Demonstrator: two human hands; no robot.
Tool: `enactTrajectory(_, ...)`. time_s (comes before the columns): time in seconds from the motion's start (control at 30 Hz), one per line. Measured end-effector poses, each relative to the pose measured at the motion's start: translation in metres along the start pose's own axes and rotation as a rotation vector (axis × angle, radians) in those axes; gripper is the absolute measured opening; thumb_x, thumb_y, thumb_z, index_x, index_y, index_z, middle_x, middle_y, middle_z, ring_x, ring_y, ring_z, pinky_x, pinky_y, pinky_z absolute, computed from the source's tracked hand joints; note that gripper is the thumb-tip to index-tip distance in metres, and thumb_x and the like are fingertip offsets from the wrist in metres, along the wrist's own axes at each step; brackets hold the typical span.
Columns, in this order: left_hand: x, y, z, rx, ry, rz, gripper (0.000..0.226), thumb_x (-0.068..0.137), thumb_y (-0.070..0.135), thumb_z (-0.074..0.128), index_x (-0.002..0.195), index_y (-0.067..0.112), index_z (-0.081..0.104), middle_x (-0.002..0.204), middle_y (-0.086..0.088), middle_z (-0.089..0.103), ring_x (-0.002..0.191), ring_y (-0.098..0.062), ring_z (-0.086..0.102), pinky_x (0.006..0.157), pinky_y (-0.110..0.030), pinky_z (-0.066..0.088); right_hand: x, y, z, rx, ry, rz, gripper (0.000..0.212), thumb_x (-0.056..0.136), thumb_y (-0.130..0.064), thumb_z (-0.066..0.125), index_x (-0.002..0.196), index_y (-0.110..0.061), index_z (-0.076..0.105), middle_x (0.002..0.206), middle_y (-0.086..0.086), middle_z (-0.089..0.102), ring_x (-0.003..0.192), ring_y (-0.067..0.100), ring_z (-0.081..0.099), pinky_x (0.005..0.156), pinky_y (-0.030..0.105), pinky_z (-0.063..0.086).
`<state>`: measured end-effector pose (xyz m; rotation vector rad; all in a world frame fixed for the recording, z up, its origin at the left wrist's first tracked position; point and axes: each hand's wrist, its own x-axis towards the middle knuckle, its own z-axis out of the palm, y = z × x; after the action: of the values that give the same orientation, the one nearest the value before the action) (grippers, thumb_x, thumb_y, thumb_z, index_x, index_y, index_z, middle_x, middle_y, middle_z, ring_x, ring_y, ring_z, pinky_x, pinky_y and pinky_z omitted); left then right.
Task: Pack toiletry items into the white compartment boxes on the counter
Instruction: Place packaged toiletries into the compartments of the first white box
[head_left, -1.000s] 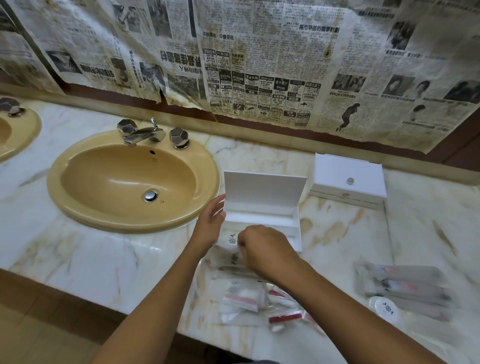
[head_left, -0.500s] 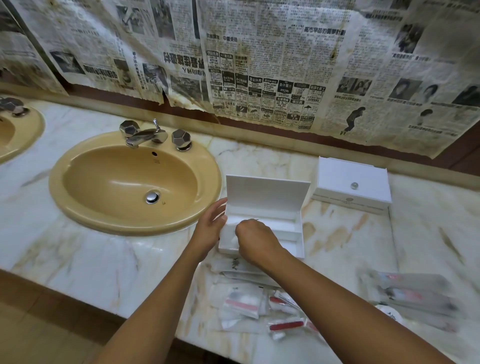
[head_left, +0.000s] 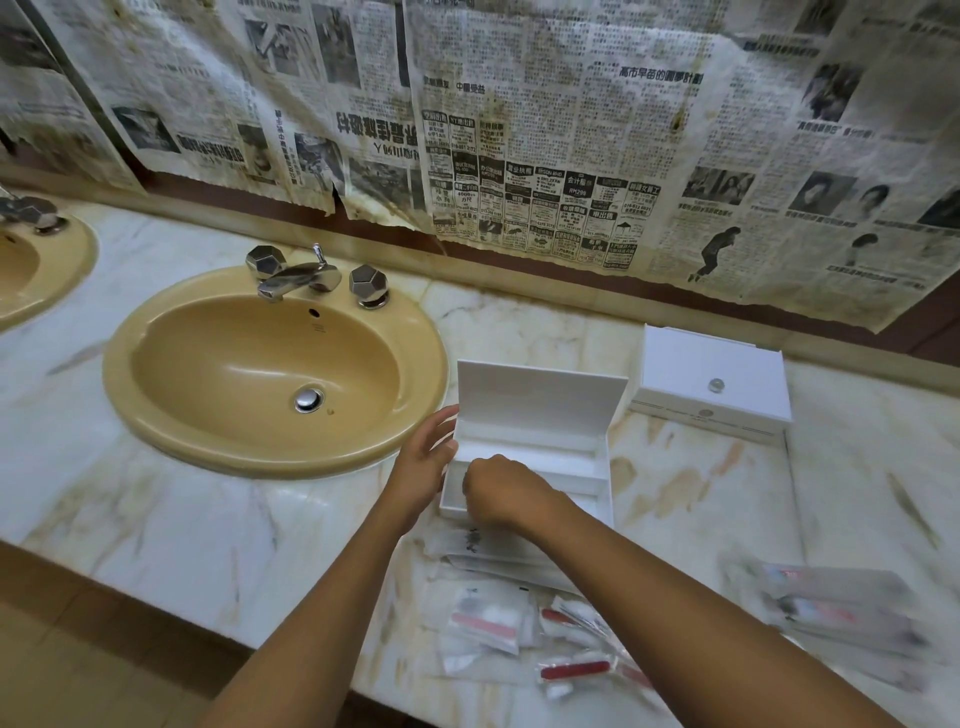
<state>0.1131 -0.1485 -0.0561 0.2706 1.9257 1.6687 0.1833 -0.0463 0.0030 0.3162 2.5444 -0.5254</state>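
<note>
An open white compartment box (head_left: 540, 410) stands on the marble counter with its lid upright. My left hand (head_left: 423, 457) rests with straight fingers against the box's left side. My right hand (head_left: 501, 491) is over the front left compartment, fingers curled downward; whatever is under them is hidden. Just in front of the box lies a flat packet with a dark logo (head_left: 475, 540). Nearer me is a loose pile of clear toiletry packets (head_left: 488, 623), some with red parts. A second white box (head_left: 711, 379), closed, with a small metal knob, sits behind to the right.
A tan sink (head_left: 275, 364) with a chrome faucet (head_left: 301, 275) lies left of the boxes, and part of another sink (head_left: 47, 260) at the far left. More clear packets (head_left: 841, 608) lie blurred at the right. Newspaper covers the wall behind. The counter's front edge runs below my forearms.
My right hand has moved from the packets in front of the box forward into its front left compartment. My left hand has stayed at the box's left side.
</note>
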Motion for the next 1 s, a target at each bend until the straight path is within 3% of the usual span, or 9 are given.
enactTrajectory(0.07, 0.0, 0.001, 0.0, 0.003, 0.002, 0.007, 0.04, 0.099, 0.01, 0.048, 0.132, 0.033, 0.051, 0.136, 0.009, 0.05, 0.122, 0.001, 0.046, 0.103, -0.037, 0.04, -0.001, -0.001, 0.005, 0.027, 0.007, -0.043, 0.032, 0.096, -0.025, 0.038, 0.114, -0.01, 0.06, 0.116, 0.012, 0.06, 0.107, 0.03, 0.055, 0.086, 0.038, 0.044)
enactTrajectory(0.17, 0.0, 0.001, 0.001, 0.015, 0.009, 0.007, 0.04, 0.099, 0.01, 0.047, 0.132, 0.032, 0.052, 0.136, 0.008, 0.051, 0.119, 0.004, 0.047, 0.1, -0.035, 0.04, 0.001, 0.001, 0.022, -0.041, -0.071, -0.058, 0.058, 0.099, -0.05, 0.019, 0.129, -0.015, 0.054, 0.137, 0.015, 0.047, 0.129, 0.032, 0.038, 0.102, 0.049, 0.028)
enactTrajectory(0.3, -0.001, 0.001, 0.0, 0.017, 0.001, 0.006, 0.04, 0.099, 0.011, 0.047, 0.131, 0.034, 0.052, 0.137, 0.008, 0.051, 0.126, -0.006, 0.046, 0.1, -0.036, 0.04, 0.003, 0.004, 0.034, -0.054, -0.034, -0.049, 0.065, 0.096, -0.059, 0.02, 0.135, -0.017, 0.051, 0.144, 0.013, 0.039, 0.137, 0.029, 0.027, 0.108, 0.051, 0.018)
enactTrajectory(0.37, -0.001, 0.001, 0.001, 0.01, 0.003, 0.003, 0.04, 0.099, 0.01, 0.047, 0.131, 0.033, 0.052, 0.135, 0.009, 0.051, 0.125, -0.006, 0.046, 0.101, -0.037, 0.039, -0.001, 0.004, 0.034, -0.037, 0.039, -0.058, 0.058, 0.096, -0.055, 0.028, 0.129, -0.017, 0.056, 0.138, 0.014, 0.046, 0.132, 0.029, 0.034, 0.105, 0.049, 0.024)
enactTrajectory(0.47, -0.002, 0.001, 0.001, 0.003, 0.002, 0.012, 0.04, 0.099, 0.01, 0.047, 0.132, 0.033, 0.052, 0.137, 0.008, 0.049, 0.122, -0.002, 0.046, 0.102, -0.037, 0.039, -0.012, 0.003, 0.032, -0.055, 0.273, -0.101, 0.04, 0.095, -0.04, 0.042, 0.123, -0.015, 0.06, 0.121, 0.009, 0.055, 0.116, 0.027, 0.046, 0.097, 0.042, 0.034)
enactTrajectory(0.57, -0.002, 0.001, 0.002, 0.006, 0.006, 0.011, 0.039, 0.1, 0.011, 0.047, 0.131, 0.035, 0.051, 0.135, 0.01, 0.049, 0.12, -0.001, 0.045, 0.103, -0.038, 0.039, -0.031, -0.003, 0.032, -0.033, 0.399, -0.177, 0.029, 0.093, -0.024, 0.046, 0.112, -0.011, 0.062, 0.11, 0.01, 0.059, 0.104, 0.029, 0.052, 0.086, 0.038, 0.038)
enactTrajectory(0.67, -0.002, -0.001, 0.002, -0.003, 0.005, 0.013, 0.038, 0.1, 0.013, 0.047, 0.13, 0.036, 0.052, 0.136, 0.01, 0.049, 0.123, -0.004, 0.045, 0.106, -0.041, 0.039, -0.051, -0.009, 0.046, -0.026, 0.358, -0.227, 0.021, 0.088, -0.021, 0.05, 0.099, -0.009, 0.064, 0.099, 0.012, 0.062, 0.091, 0.032, 0.059, 0.072, 0.035, 0.043)
enactTrajectory(0.87, -0.003, -0.002, 0.001, 0.003, -0.006, 0.024, 0.038, 0.1, 0.016, 0.049, 0.123, 0.046, 0.053, 0.138, 0.011, 0.049, 0.128, -0.007, 0.045, 0.109, -0.047, 0.038, -0.069, -0.002, 0.08, -0.121, 0.108, -0.196, 0.036, 0.082, -0.024, 0.065, 0.113, -0.008, 0.056, 0.113, 0.015, 0.055, 0.101, 0.035, 0.055, 0.073, 0.036, 0.037)
enactTrajectory(1.0, -0.002, -0.003, 0.001, -0.02, -0.005, 0.005, 0.04, 0.1, 0.017, 0.049, 0.116, 0.052, 0.055, 0.133, 0.016, 0.052, 0.129, -0.011, 0.047, 0.107, -0.052, 0.04, -0.073, 0.002, 0.089, -0.138, 0.067, -0.18, 0.029, 0.083, -0.007, 0.059, 0.111, -0.003, 0.054, 0.112, 0.018, 0.053, 0.099, 0.037, 0.054, 0.067, 0.035, 0.029)
